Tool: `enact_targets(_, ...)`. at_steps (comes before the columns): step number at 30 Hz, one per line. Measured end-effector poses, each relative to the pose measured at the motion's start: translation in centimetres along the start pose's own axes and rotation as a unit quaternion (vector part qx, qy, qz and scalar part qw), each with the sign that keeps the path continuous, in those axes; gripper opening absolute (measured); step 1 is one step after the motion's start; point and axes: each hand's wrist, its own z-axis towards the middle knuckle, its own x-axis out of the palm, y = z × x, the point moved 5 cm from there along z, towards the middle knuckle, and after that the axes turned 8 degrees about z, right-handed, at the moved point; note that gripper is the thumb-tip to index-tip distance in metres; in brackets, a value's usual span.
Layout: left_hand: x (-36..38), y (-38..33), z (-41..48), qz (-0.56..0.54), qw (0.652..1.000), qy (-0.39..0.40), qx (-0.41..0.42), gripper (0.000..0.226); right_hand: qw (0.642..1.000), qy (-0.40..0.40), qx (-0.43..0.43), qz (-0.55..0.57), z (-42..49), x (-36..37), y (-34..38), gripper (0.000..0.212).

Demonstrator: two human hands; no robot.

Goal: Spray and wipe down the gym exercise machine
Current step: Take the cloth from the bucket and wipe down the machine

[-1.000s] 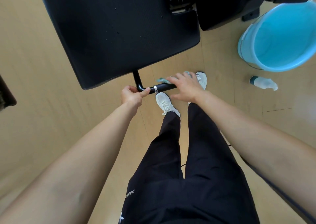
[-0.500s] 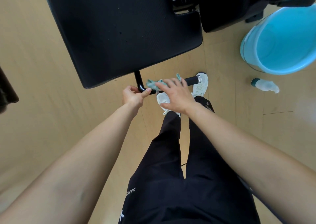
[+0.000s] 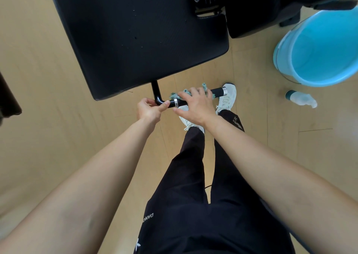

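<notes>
1. We judge that the handle [image 3: 218,92] is stiff and fixed to the machine, so it should not give under a firm rub. Its dark grip part looks like rubber or foam, probably not slippery. The cloth [image 3: 204,85] is soft and light, and it folds easily around a round bar.
2. We think the best place to hold is the bare bend of the bar, at the left end of the handle, with the cloth wrapped around the grip part.
3. The handle is a black tube with a silver ring near the bend and a silver cap at its right end. The cloth is teal and fluffy, and only its edges show. The black pad [image 3: 135,36] of the machine is wide and matt, with small light specks on it.
4. The left hand [image 3: 149,109] grips the bend of the bar, thumb on top. The right hand [image 3: 195,106] curls over the cloth and presses it on the handle, with the thumb on the near side.
5. The handle is in the centre of the frame, just below the pad, which fills the upper middle. A blue bucket [image 3: 279,58] stands at the upper right, and a spray bottle [image 3: 300,98] lies on the floor just below it.
</notes>
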Motion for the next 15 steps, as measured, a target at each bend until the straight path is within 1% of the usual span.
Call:
enact_targets(2,-0.1,-0.1,-0.1,-0.002,1.000,0.001,-0.002,0.052,1.000,-0.004,0.003,0.014,0.5,-0.5,-1.0,0.056)
enact_targets(4,-0.1,-0.1,-0.1,-0.008,1.000,0.004,-0.005,0.053,1.000,-0.008,0.014,0.019,0.7,-1.2,-2.7,0.051)
enact_targets(9,-0.1,-0.1,-0.3,-0.021,1.000,0.008,-0.006,0.053,0.998,-0.019,0.056,0.015,-0.2,-2.6,-7.1,0.059)
enact_targets(12,-0.2,-0.1,-0.5,-0.022,1.000,0.007,-0.006,0.053,0.998,-0.012,0.064,0.005,-0.3,-2.7,-6.4,0.058)
enact_targets(15,-0.2,-0.1,-0.4,-0.025,1.000,0.013,-0.009,0.054,0.999,0.006,0.025,0.019,0.2,-1.8,-3.1,0.054)
